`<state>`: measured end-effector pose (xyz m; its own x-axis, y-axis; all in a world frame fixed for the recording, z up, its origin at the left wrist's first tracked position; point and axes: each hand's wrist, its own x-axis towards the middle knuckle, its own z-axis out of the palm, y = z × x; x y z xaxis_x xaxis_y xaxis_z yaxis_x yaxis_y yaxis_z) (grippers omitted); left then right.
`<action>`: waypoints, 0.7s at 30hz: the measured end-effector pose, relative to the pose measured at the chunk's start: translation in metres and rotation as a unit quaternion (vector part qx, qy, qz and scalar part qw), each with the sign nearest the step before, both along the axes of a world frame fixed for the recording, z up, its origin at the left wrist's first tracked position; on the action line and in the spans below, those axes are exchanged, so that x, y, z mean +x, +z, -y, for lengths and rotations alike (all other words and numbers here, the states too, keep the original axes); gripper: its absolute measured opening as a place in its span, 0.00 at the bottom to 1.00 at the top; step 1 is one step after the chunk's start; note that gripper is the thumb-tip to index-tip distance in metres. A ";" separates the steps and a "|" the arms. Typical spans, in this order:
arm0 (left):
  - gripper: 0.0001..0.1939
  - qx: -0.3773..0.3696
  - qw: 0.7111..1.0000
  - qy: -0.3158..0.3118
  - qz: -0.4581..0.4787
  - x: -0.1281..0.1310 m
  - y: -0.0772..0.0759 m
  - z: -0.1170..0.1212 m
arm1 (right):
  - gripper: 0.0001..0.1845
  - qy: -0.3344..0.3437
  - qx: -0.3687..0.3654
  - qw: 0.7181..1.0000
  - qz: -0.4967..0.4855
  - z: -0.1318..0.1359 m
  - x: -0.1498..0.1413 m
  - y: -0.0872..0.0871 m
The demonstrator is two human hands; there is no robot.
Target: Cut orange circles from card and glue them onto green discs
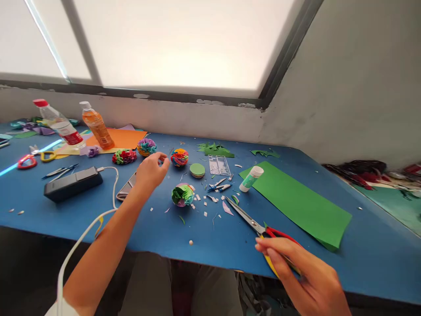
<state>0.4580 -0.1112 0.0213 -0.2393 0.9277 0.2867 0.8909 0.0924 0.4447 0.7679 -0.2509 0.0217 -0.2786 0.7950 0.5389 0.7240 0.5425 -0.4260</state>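
Observation:
My left hand (pixel 153 169) reaches over the table with its fingers bent and a gap between thumb and fingertips. Nothing shows in it. Just right of its fingertips sits a multicoloured paper ball (pixel 179 157), and another paper ball (pixel 146 147) is behind the hand. My right hand (pixel 304 270) is at the table's front edge, thumb and fingertips brought together; what they pinch, if anything, is hidden. Beneath it are the red and yellow handles of large scissors (pixel 253 224), whose blades point to the far left. A green and purple paper ball (pixel 183 195) rests between the hands.
A glue stick (pixel 251 178) stands beside a long green paper sheet (pixel 299 202). Green discs (pixel 197 170), small blue-handled tools (pixel 219 186) and paper scraps lie mid-table. At left are a black power bank (pixel 73 183), its white cable (pixel 83 237), a phone (pixel 126 186) and two bottles (pixel 98 125).

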 end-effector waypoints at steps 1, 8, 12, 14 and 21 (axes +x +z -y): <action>0.20 -0.032 0.999 0.011 -0.010 -0.001 0.001 -0.016 | 0.12 -0.034 0.023 0.998 0.041 -0.011 0.005 0.004; 0.32 -0.124 0.987 0.069 -0.070 -0.007 -0.032 -0.074 | 0.18 -0.112 -0.097 0.950 0.276 -0.049 0.004 0.001; 0.31 -0.137 0.983 0.084 -0.084 -0.016 -0.039 -0.097 | 0.16 -0.093 -0.133 0.947 0.277 -0.045 -0.004 -0.005; 0.28 -0.137 0.984 0.077 -0.085 -0.020 -0.041 -0.105 | 0.15 -0.082 -0.144 0.946 0.278 -0.046 -0.006 -0.006; 0.23 -0.123 0.989 0.066 -0.044 -0.027 -0.031 -0.120 | 0.15 -0.063 -0.179 0.933 0.306 -0.069 -0.025 -0.001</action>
